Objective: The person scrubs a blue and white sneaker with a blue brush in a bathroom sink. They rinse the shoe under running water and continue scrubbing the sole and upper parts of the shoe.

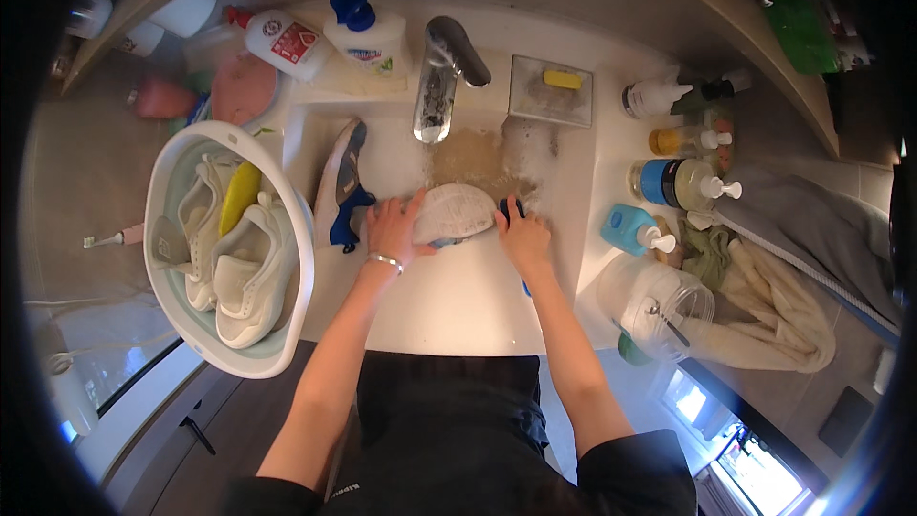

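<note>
A shoe (455,209) lies in the white sink (444,315) with its pale, dirty sole turned up. My left hand (392,229) grips its left end, fingers spread over the edge. At the shoe's right end, my right hand (525,240) is closed around a dark blue tool (511,208), which looks like a brush; its working side is hidden. The other shoe (342,186), grey and beige with a blue lining, rests on its side against the sink's left wall. Murky brown water (469,158) lies beneath the chrome faucet (438,86).
A white basin (306,287) on the left holds white shoes (254,287) and a yellow brush-like item (240,197). Behind stand pump bottles (365,43) and a soap dish (523,111) with yellow soap (562,79). More bottles (630,229) and a clear jar (659,308) line the right.
</note>
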`<state>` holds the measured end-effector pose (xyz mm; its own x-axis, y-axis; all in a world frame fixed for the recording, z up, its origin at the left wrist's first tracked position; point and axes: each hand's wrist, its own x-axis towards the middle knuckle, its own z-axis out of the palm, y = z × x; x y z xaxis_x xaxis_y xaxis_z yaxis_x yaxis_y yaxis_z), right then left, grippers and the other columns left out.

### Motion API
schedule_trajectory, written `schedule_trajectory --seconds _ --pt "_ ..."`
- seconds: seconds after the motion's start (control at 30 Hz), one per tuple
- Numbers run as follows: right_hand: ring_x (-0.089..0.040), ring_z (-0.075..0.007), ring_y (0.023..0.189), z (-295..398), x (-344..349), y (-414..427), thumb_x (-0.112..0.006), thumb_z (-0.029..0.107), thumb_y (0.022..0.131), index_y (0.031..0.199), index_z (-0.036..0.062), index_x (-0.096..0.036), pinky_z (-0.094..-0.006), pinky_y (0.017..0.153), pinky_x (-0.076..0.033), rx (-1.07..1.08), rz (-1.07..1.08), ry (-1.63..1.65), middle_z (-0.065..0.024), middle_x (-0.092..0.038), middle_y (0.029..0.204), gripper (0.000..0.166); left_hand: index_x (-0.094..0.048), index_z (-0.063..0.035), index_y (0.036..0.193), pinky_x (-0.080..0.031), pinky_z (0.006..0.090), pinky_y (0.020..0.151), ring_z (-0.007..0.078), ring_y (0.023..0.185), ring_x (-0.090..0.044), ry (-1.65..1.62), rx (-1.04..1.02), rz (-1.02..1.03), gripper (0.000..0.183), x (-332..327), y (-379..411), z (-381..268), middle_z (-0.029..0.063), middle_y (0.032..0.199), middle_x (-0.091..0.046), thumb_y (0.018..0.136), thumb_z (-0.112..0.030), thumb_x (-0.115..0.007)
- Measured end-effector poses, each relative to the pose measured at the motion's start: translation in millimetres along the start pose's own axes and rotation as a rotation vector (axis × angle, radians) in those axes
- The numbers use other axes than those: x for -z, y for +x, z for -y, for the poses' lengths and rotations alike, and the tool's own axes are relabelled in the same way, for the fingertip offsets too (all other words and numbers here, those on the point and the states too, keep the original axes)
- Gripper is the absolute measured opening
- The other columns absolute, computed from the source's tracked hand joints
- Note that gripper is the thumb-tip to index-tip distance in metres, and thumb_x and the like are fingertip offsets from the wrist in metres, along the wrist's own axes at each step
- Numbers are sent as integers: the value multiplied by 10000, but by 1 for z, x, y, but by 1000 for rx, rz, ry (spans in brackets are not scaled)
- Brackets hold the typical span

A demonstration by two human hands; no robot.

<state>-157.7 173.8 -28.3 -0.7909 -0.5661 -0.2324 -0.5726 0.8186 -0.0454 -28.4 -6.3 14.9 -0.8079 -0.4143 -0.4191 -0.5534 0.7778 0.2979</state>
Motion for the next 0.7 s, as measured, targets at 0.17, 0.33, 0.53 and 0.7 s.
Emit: schedule_trajectory --seconds 0.17,0.33,0.53,0.7 --pt "-538 -355 825 4 0 85 -501 287 820 825 74 -627 -429 682 -460 48 -272 328 -179 -557 878 247 -321 -97 1282 -335 465 892 289 1049 -425 -91 169 -106 936 7 -32 7 135 1081 -472 503 -313 -793" --pt "-531 -330 859 -4 -21 142 -527 256 803 879 76 -619 -433 677 -464 -55 -301 300 -162 -542 896 216 -343 -30 1245 -373 415 875 316 1053 -422 -152 257 -90 914 10 -47 5 156 1105 -459 499 -324 -782" --pt "-491 -333 946 0 -22 102 -534 332 811 1087 92 -542 -449 764 -436 -115 -284 408 -179 -491 1041 365 -432 -31 1220 -403 333 873 289 1041 -492 -736 383 24 728 11 -50 16 159 1125 -506 665 -426 -686" --pt "-467 -358 1006 8 -13 56 -555 297 803 1255 109 -391 -441 773 -450 150 -138 277 -211 -451 1099 516 -534 -109 1110 -492 363 640 250 869 -607 -1716 672 515 519 21 -41 15 101 971 -616 820 -534 -462"
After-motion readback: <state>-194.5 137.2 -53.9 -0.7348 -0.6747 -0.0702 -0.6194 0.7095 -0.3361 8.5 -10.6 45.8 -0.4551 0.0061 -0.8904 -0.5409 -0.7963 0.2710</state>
